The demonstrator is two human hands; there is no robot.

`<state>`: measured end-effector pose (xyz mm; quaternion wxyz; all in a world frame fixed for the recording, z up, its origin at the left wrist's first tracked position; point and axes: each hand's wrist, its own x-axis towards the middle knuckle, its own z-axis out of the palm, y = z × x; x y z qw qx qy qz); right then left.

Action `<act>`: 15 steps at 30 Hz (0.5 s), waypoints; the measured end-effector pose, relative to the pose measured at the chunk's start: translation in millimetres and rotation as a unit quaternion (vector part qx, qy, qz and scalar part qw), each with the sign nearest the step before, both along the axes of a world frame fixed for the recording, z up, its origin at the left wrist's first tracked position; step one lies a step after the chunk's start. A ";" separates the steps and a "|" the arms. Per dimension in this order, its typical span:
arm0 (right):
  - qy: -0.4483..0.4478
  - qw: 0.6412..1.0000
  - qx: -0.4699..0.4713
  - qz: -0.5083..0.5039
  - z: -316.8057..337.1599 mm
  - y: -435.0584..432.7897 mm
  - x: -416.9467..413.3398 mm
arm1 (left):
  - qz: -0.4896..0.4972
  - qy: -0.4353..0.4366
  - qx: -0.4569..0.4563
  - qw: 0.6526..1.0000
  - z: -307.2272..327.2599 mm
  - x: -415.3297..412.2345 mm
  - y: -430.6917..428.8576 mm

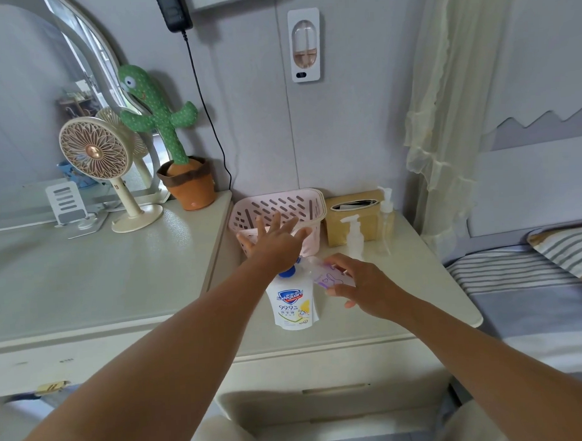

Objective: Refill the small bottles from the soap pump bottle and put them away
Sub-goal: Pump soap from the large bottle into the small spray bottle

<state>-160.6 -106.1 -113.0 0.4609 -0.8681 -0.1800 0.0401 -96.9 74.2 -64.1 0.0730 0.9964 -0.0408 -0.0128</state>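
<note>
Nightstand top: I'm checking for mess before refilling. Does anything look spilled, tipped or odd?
No spill shows. Only the small purple-labelled bottle leans over, held by the right hand beside the Safeguard bottle. The white pump bottle and clear pump bottle stand straight.

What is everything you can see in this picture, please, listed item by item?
soap pump bottle: one, white with blue cap, nightstand front
small bottle: one, clear with purple print, in right hand
basket: one, pink, nightstand back
tissue box: one, tan, right of basket
pump bottles: two, clear, before tissue box
cactus toy: one, green, orange base, desk
fan: one, cream, desk
phone stand: one, white, desk
left hand: fingers spread, at basket front
right hand: holds small bottle
</note>
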 end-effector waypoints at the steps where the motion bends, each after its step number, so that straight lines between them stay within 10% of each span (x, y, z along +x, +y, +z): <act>1: 0.000 1.000 0.000 0.000 -0.2 -0.3 0.1 | -0.009 0.001 0.011 1.000 -3.5 3.8 0.9; 15: 0.007 1.000 0.000 0.007 -0.9 -0.3 2.5 | 0.005 0.011 -0.012 1.000 2.7 0.6 0.1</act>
